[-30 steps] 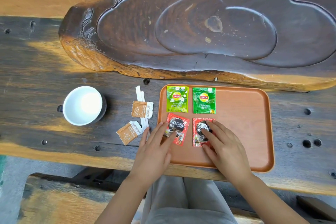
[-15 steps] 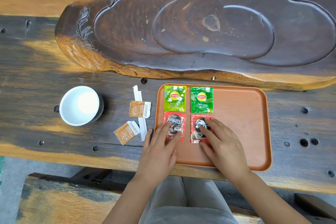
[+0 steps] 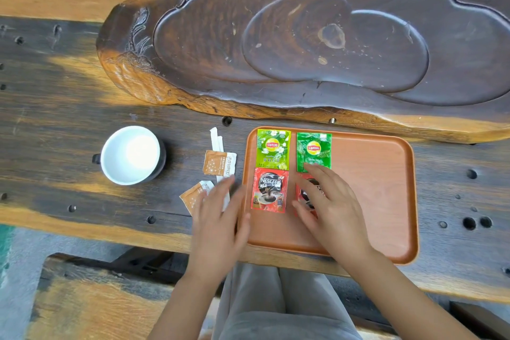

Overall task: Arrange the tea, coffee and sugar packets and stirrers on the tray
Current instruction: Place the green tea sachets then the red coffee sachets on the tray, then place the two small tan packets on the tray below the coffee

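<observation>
Tray: flat orange-brown rectangular tray (image 3: 380, 196) on dark wooden desk (image 3: 55, 124).
On tray: two green tea packets (image 3: 273, 152), two red coffee packets (image 3: 270, 191), gridded for tidiness.
Left of tray: tan sugar packets (image 3: 219, 163), white stirrers (image 3: 216, 141).
Left hand (image 3: 220, 225): fingers released, near the sugar.
Right hand (image 3: 328, 203): fingers flat, steadying a coffee packet.

On the orange tray (image 3: 380, 188) we see two green Lipton tea packets (image 3: 273, 152) side by side, with two red Nescafe coffee packets (image 3: 270, 190) just below them. Our right hand (image 3: 328, 207) lies flat over the right coffee packet, fingers spread. Our left hand (image 3: 220, 218), blurred, is over the tray's left edge, beside the brown sugar packets (image 3: 219, 163) and white stirrers (image 3: 216, 142) on the table (image 3: 55, 119). A white cup (image 3: 129, 154) stands farther left.
</observation>
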Demonstrator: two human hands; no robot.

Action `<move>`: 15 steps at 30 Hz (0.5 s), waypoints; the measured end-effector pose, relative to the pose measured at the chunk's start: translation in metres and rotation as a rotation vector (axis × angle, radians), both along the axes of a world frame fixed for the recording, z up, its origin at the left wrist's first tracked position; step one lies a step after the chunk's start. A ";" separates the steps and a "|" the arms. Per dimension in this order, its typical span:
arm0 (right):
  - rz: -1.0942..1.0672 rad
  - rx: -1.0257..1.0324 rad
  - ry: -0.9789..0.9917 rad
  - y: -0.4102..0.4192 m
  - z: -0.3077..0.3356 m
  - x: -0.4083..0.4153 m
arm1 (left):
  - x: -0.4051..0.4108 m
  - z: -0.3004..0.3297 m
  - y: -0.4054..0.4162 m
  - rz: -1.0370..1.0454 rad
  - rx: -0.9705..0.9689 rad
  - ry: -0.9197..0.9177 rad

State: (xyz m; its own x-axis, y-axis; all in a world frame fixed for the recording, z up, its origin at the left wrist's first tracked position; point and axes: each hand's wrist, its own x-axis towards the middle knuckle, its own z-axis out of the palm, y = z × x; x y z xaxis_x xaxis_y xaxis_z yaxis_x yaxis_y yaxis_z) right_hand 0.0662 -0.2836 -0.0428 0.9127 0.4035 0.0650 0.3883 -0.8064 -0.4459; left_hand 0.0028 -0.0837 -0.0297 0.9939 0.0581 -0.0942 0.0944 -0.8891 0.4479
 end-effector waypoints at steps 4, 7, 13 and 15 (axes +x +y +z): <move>0.134 0.009 -0.034 0.054 0.006 0.024 | 0.000 -0.002 0.036 0.163 0.079 -0.020; 0.290 -0.024 -0.018 0.095 -0.006 0.040 | -0.005 -0.012 0.054 0.164 0.125 0.052; 0.407 -0.084 -0.019 0.132 -0.024 0.052 | -0.008 -0.022 0.068 0.125 0.126 0.132; 0.387 -0.083 -0.018 0.133 -0.028 0.052 | -0.008 -0.023 0.067 0.127 0.115 0.114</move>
State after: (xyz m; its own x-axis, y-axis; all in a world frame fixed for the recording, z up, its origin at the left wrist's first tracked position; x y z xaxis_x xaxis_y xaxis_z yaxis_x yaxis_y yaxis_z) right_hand 0.1181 -0.1502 -0.0712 0.6914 0.7217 0.0324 0.6775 -0.6322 -0.3759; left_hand -0.0055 -0.0163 -0.0523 0.9612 0.1991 -0.1909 0.2531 -0.9116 0.3240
